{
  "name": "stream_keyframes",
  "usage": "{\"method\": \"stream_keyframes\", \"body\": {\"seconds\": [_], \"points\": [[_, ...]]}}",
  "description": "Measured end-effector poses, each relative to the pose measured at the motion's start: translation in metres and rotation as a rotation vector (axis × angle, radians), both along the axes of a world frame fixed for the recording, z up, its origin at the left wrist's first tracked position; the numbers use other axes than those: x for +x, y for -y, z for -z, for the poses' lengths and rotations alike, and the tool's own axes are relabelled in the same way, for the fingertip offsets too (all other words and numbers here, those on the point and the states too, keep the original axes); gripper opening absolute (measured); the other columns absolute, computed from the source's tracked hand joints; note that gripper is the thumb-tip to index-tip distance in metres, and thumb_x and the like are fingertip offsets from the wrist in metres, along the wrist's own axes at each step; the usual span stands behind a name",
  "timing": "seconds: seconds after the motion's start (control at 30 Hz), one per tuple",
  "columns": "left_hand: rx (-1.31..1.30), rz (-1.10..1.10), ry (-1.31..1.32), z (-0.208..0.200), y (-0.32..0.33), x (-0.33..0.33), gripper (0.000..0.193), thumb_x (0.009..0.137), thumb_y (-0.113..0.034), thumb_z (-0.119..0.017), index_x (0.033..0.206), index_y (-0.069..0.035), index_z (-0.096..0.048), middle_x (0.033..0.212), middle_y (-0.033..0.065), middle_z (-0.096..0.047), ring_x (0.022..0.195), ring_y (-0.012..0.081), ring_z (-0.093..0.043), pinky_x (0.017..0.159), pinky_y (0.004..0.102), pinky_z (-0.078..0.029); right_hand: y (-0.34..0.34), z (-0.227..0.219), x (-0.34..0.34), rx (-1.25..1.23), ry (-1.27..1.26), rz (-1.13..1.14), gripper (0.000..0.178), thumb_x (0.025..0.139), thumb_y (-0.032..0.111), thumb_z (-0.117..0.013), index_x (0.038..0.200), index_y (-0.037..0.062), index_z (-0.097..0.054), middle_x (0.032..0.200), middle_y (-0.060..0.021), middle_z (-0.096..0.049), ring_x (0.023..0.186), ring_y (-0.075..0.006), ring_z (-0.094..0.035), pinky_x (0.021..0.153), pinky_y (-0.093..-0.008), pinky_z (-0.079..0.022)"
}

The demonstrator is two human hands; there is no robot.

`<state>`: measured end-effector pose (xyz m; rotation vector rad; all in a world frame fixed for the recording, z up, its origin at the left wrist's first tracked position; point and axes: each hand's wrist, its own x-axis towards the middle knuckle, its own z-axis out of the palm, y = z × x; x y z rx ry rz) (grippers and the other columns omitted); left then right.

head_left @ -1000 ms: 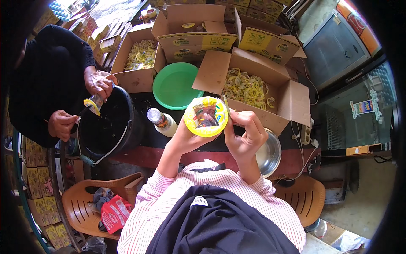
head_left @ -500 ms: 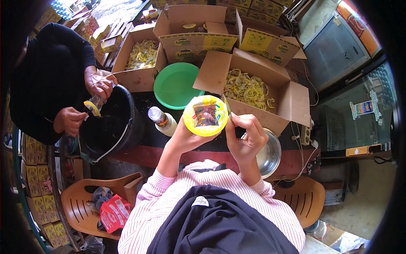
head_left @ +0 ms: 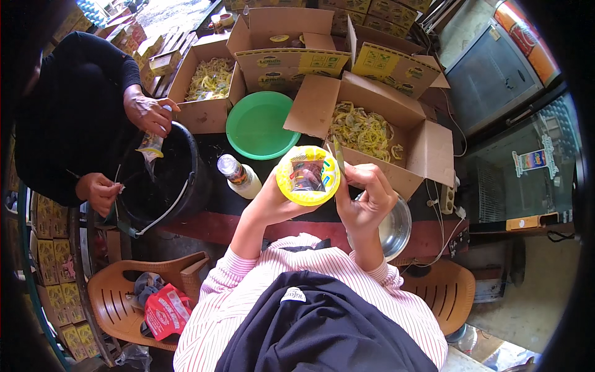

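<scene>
One cup (head_left: 308, 176) with a yellow-ringed top sits in the left grip (head_left: 271, 199), raised over the near part of the desk (head_left: 215, 201), its top facing the wearer's head. The left grip is wrapped around its side. The right grip (head_left: 367, 197) pinches a thin blade (head_left: 339, 155) that stands nearly upright at the cup's right rim; whether its edge touches the rim, I cannot tell.

The main danger, I judge, is a slip here. The cup looks thin-walled, so a hard push could make the blade skid off the curve into skin, as both hands work close together with nothing firm behind the rim. Too deep a cut could split the wall or nick the top; too hard a squeeze could buckle the cup and throw the cut off line. What is inside is hard to make out, so a spill cannot be ruled out.

Just left of the left grip stands a bottle (head_left: 240, 177); a sweep of that wrist could topple it. Under the right forearm lies a steel bowl (head_left: 400, 226), partly hidden, which a lowered elbow might knock. Past the cup are a green basin (head_left: 260, 124) and a box (head_left: 439, 149) of tangled yellow strips (head_left: 362, 129); a dropped blade could get lost among those. Farther left, a co-worker's hand (head_left: 149, 111) holds a second cup (head_left: 150, 144) tilted over a black bucket (head_left: 194, 164), well apart, so a collision seems unlikely.
</scene>
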<state>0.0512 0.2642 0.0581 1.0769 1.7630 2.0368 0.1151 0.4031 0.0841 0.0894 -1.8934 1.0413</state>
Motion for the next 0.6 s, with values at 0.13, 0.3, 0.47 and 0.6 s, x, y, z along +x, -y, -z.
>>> {"method": "stream_keyframes", "body": {"seconds": [0.13,0.3,0.47,0.6], "points": [[0.049,0.019,-0.014,0.004,-0.003,0.004,0.065,0.060,-0.011,-0.077,0.117,0.000,-0.046,0.108,0.0067,-0.054,0.094,0.0138,-0.054,0.086,0.0282,-0.043,-0.003,-0.001,0.001,-0.029,0.019,-0.029,0.021,0.063,-0.010,-0.067,0.080,0.0014,-0.063,0.067,-0.0072,-0.059,0.058,-0.0133,-0.058,0.054,-0.0217,-0.045],[0.139,0.110,0.275,0.008,-0.005,0.003,0.069,0.062,-0.010,-0.077,0.120,0.000,-0.041,0.113,0.0063,-0.047,0.100,0.0135,-0.050,0.088,0.0267,-0.040,0.000,-0.002,0.002,-0.091,-0.017,0.002,0.018,0.065,-0.009,-0.068,0.080,0.0008,-0.062,0.067,-0.0075,-0.059,0.059,-0.0135,-0.059,0.055,-0.0220,-0.046],[0.208,0.081,0.347,0.016,-0.005,0.004,0.065,0.066,-0.008,-0.077,0.120,0.000,-0.041,0.115,0.0060,-0.044,0.102,0.0128,-0.048,0.089,0.0266,-0.039,0.003,-0.006,0.004,-0.039,-0.049,0.041,0.017,0.066,-0.008,-0.068,0.079,0.0010,-0.062,0.067,-0.0085,-0.059,0.059,-0.0144,-0.059,0.055,-0.0236,-0.047],[0.263,0.032,0.283,0.014,-0.010,0.005,0.063,0.069,-0.005,-0.074,0.121,0.000,-0.040,0.113,0.0056,-0.050,0.102,0.0120,-0.050,0.089,0.0262,-0.040,0.004,-0.004,0.005,0.056,-0.048,0.077,0.018,0.065,-0.008,-0.068,0.079,0.0007,-0.062,0.066,-0.0078,-0.058,0.059,-0.0165,-0.059,0.055,-0.0249,-0.047]]}}
